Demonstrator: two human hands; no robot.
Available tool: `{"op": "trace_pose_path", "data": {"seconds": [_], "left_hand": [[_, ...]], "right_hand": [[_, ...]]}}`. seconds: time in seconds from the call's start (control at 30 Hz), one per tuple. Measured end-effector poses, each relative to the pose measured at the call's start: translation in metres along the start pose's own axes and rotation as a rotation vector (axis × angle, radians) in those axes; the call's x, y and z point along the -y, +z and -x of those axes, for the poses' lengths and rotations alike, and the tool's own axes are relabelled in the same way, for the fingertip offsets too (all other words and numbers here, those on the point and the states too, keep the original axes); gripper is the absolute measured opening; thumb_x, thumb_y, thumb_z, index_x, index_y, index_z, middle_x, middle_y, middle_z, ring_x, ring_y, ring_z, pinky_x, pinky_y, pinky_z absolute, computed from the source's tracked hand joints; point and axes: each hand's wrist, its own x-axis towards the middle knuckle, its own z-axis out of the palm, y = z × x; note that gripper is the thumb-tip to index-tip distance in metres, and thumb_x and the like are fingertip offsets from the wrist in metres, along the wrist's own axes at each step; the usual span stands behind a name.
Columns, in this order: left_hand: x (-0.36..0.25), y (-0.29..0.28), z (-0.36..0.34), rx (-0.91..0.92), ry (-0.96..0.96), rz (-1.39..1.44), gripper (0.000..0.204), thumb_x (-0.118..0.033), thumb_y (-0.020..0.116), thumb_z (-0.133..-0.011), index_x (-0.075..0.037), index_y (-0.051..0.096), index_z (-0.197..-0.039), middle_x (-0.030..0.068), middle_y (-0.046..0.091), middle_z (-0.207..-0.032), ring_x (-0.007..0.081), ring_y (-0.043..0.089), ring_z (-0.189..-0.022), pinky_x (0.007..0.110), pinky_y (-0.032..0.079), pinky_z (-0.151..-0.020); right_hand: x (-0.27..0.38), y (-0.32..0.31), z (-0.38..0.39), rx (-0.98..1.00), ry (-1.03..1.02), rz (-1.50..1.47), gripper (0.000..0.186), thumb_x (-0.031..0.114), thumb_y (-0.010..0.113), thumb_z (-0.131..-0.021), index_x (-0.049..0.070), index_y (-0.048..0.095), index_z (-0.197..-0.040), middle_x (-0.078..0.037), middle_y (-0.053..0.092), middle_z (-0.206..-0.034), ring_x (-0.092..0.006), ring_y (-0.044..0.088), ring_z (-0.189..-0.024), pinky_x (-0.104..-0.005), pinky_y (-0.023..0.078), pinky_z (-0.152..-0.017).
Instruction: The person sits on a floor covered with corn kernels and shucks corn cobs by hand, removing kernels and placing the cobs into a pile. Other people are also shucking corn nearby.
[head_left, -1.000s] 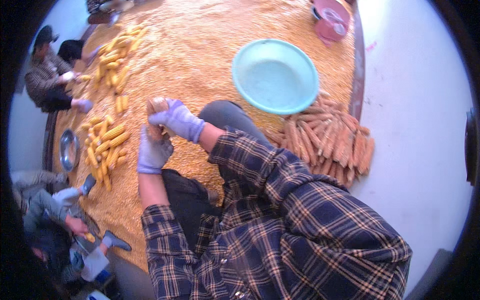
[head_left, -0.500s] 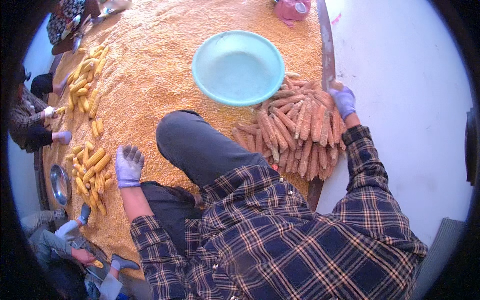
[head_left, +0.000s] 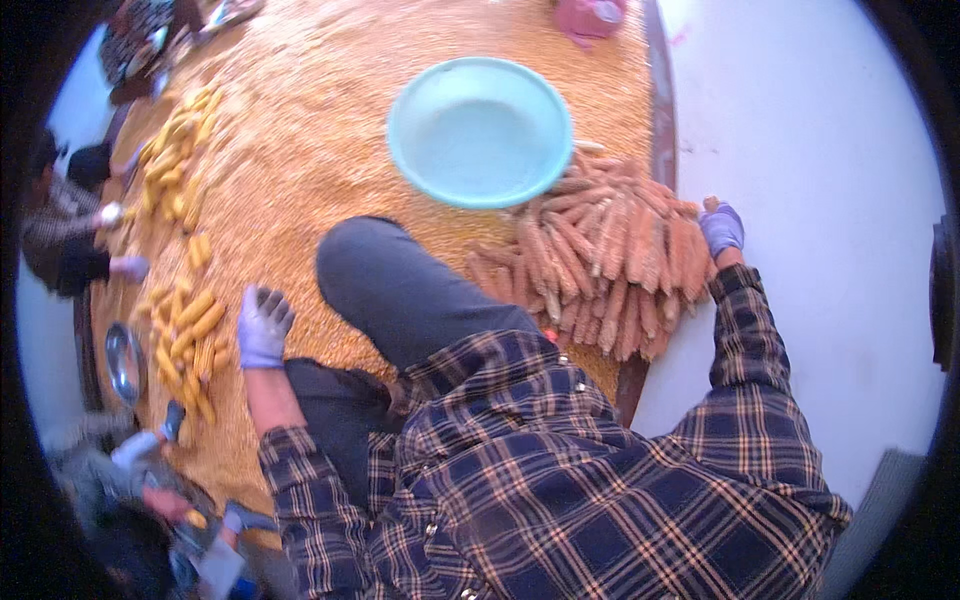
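Observation:
My left hand [head_left: 264, 328], in a lilac glove with a grey palm side, is held above the corn kernels [head_left: 300, 150]. Its fingers are loosely bent and apart, with nothing in them. At the right edge of a heap of bare reddish corn cobs [head_left: 590, 245], my right hand [head_left: 722, 232], gloved alike, is closed. A brownish end, apparently a corn cob [head_left: 711, 203], sticks out of its grip; the rest is hidden by the glove. Beyond my bent knee, a light blue plastic basin [head_left: 480, 135] stands on the kernels, touching the heap's far side.
Unshelled yellow ears [head_left: 190, 335] lie in piles at the left, near a metal bowl [head_left: 124, 362]. Several people sit along the left edge, one nearby [head_left: 120, 500]. A dark raised border [head_left: 662, 110] separates the kernels from the pale floor [head_left: 800, 160]. A pink bag [head_left: 588, 20] rests far off.
My right hand has moved right and nearer, still closed. My left hand has shifted slightly right and its fingers bend more. The whole view has moved a little and is blurred at the left.

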Motion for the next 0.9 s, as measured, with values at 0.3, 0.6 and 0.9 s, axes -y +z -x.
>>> {"op": "trace_pose_path", "data": {"seconds": [0.3,0.6,0.9], "left_hand": [[-0.097,-0.045,0.062,0.160,0.268,0.529,0.034,-0.034,0.041,-0.090,-0.008,0.064,-0.087,0.0102,0.065,-0.089,0.0246,0.062,-0.084,0.043,0.049,-0.075],[0.024,-0.208,0.078,-0.967,0.069,-0.177,0.030,-0.037,0.048,-0.083,-0.008,0.055,-0.081,0.0097,0.059,-0.067,0.0213,0.057,-0.055,0.034,0.046,-0.047],[0.103,-0.238,-0.003,-0.986,-0.433,-0.748,0.062,-0.038,0.054,-0.078,-0.001,0.038,-0.125,0.0220,0.046,-0.122,0.0347,0.046,-0.112,0.038,0.037,-0.095]], "right_hand": [[0.257,-0.015,0.072,0.409,-0.476,-0.871,0.032,0.019,0.061,-0.078,0.003,0.054,-0.105,-0.001,0.054,-0.075,-0.0078,0.051,-0.059,-0.0204,0.040,-0.048],[0.452,-0.057,0.260,0.894,-0.895,-1.086,0.033,0.015,0.066,-0.075,0.004,0.055,-0.104,-0.001,0.059,-0.082,-0.0068,0.053,-0.070,-0.0202,0.044,-0.061],[0.559,-0.046,0.366,1.353,-0.726,-0.693,0.040,0.018,0.062,-0.076,-0.005,0.049,-0.107,-0.009,0.059,-0.087,-0.0134,0.058,-0.072,-0.0252,0.047,-0.064]]}}
